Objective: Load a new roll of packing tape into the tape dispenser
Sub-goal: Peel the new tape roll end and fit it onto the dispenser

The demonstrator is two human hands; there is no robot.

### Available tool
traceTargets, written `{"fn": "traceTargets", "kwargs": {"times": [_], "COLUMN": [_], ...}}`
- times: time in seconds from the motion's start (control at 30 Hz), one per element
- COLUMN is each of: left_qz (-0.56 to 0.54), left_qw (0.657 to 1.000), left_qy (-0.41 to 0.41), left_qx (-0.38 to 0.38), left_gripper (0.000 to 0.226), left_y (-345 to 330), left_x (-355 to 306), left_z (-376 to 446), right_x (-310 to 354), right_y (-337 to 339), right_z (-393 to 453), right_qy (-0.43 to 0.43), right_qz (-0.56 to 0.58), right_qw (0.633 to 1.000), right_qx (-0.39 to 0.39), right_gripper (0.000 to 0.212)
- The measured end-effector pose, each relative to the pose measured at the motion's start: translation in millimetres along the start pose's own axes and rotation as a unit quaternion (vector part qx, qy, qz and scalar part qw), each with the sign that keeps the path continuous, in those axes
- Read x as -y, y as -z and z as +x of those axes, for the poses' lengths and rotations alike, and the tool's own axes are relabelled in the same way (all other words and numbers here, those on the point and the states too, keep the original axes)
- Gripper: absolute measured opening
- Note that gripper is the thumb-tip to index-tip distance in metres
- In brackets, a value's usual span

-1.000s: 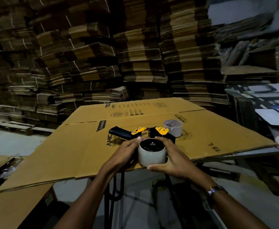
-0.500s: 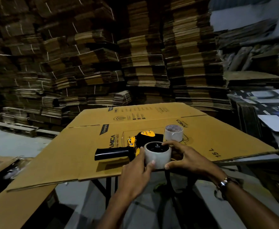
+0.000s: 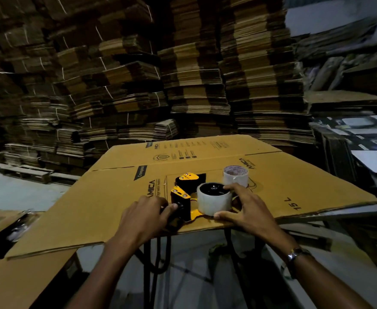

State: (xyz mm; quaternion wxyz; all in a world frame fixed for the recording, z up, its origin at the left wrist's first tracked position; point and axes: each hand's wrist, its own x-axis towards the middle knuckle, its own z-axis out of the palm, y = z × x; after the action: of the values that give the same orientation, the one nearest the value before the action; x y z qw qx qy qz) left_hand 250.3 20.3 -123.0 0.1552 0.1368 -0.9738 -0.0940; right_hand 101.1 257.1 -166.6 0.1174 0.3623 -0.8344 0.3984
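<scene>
The new roll [image 3: 214, 200] sits on the hub of the tape dispenser [image 3: 184, 197], between the two hands; seating looks done, while threading the tape end through the front remains, as far as I can judge. The left hand [image 3: 144, 216] has its fingers [image 3: 171, 207] closed around the black handle; the right hand [image 3: 247, 210] has its fingers [image 3: 232, 188] spread and pressed on the roll's rim and base. Just beyond the right fingertips stands a second roll [image 3: 235, 177], apart from them. Count: one dispenser, two rolls, one flattened carton [image 3: 294, 181] serving as counter.
</scene>
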Motion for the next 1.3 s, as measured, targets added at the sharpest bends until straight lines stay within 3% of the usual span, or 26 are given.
{"fn": "traceTargets", "kwargs": {"times": [0.13, 0.23, 0.43, 0.63, 0.83, 0.9, 0.97, 1.07, 1.17, 1.3], "left_qz": [-0.155, -0.26, -0.313, -0.212, -0.192, -0.189, -0.205, -0.22, -0.249, -0.245], "left_qw": [0.984, 0.961, 0.95, 0.976, 0.956, 0.965, 0.974, 0.965, 0.954, 0.955], "left_qy": [-0.005, -0.001, 0.011, -0.033, -0.079, -0.083, -0.089, -0.109, -0.093, -0.055], "left_qx": [0.086, 0.094, 0.019, -0.047, -0.208, -0.164, -0.042, 0.092, 0.137, 0.16], "left_gripper": [0.03, 0.027, 0.042, 0.032, 0.015, 0.018, 0.029, 0.038, 0.037, 0.037], "left_y": [9.7, 2.6, -34.4, -45.1, -8.9, -4.6, -6.0, -14.4, -15.8, -10.8], "left_x": [-25.6, -48.8, -85.5, -115.2, -74.3, -48.8, -28.6, -21.2, -25.8, -26.5], "left_z": [-8.6, -16.7, -21.6, -21.9, 15.8, 45.8, 70.0, 83.3, 81.7, 75.8], "right_x": [3.0, 4.2, -1.0, -3.8, -15.7, -13.0, -2.8, 32.3, 61.6, 57.8], "right_y": [-2.6, -1.4, -0.4, 8.7, 29.6, 46.0, 62.7, 75.7, 62.8, 50.8], "right_z": [11.8, 22.2, 40.8, 58.5, 69.8, 66.0, 57.6, 34.1, 8.3, -1.0], "right_qy": [-0.006, -0.011, -0.003, 0.012, 0.013, 0.003, -0.003, -0.019, 0.019, 0.099], "right_qz": [-0.065, -0.084, -0.088, -0.049, -0.028, -0.029, -0.016, -0.031, -0.146, -0.239], "right_qw": [0.998, 0.996, 0.993, 0.989, 0.974, 0.982, 0.989, 0.983, 0.958, 0.938], "right_qx": [0.002, 0.023, 0.08, 0.142, 0.223, 0.184, 0.149, 0.177, 0.247, 0.232], "right_gripper": [0.075, 0.075, 0.064, 0.059, 0.068, 0.053, 0.043, 0.06, 0.08, 0.076]}}
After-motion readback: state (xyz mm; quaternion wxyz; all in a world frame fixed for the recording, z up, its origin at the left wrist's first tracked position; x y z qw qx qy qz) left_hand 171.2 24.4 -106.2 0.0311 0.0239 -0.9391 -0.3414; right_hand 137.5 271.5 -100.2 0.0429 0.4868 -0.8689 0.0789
